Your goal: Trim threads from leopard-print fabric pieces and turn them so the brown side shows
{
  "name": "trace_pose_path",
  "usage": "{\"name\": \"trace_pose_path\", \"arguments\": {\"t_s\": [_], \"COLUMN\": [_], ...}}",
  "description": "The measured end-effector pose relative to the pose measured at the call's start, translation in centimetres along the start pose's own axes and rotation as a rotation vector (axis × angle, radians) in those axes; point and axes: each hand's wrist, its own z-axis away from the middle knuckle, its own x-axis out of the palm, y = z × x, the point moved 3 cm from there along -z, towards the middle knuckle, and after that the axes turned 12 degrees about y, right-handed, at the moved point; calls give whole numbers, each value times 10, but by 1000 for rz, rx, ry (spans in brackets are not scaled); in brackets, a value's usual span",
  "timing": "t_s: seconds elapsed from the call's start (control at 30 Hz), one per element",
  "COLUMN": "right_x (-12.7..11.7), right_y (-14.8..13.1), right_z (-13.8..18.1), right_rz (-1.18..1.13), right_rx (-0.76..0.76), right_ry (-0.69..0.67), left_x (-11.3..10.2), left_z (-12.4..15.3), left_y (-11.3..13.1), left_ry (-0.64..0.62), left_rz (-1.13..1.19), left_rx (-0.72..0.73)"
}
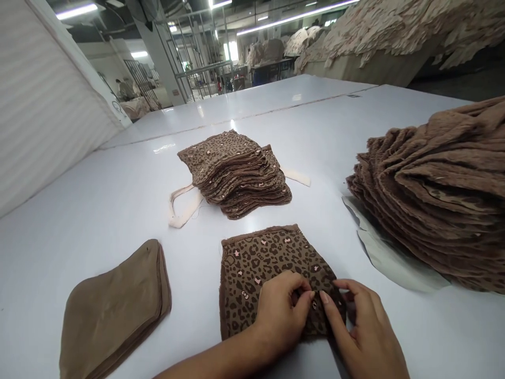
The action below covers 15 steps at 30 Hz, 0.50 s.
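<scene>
Both hands at work on the small pile of brown leopard-print fabric pieces with pink bows [256, 263], flat on the wide white glossy desk [118, 184], at its near edge. Left hand [278, 313] lying on the near right corner of this pile, thumb and forefinger pinched narrow on the top layer of cloth. Right hand [365, 337] just beside it, touching the same corner, fingers bent and nearly closed, fingertips [325, 297] meeting those of the left hand on the fabric edge. How many layers are held, not possible to tell.

Beyond the small pile, farther from the person, a taller stack of the same leopard-print cut pieces [236, 173], a little fanned out. Under this stack, a pale pink cloth strip [181, 205], with one loop coming out to the left of the small pile's far side and one end showing at the right. To the left of the small pile, well apart, a thin stack of plain olive-brown fabric pieces [114, 310], reaching to the near edge of the desk. To the right, a big heap of brown fuzzy fabric layers [437, 195], resting on a grey paper sheet [386, 252]. Far behind, more heaps of beige cloth [394, 26] and metal racks [197, 68].
</scene>
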Motion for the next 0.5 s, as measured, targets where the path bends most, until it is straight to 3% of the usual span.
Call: {"name": "trace_pose_path", "arguments": {"t_s": [0.07,0.17,0.3,0.5], "right_x": [2,8,13,22], "right_y": [3,4,-5,2], "right_z": [-1,-4,-6,-7], "right_rz": [-44,-255,-588,-668], "right_rx": [111,304,449,461], "right_ry": [-39,-247,-478,-480], "left_x": [-1,-4,-10,-9], "left_z": [1,3,7,20], "left_y": [0,1,2,5], "left_ry": [18,54,87,67], "left_rz": [39,100,157,208], "left_rx": [-8,-26,12,390]}}
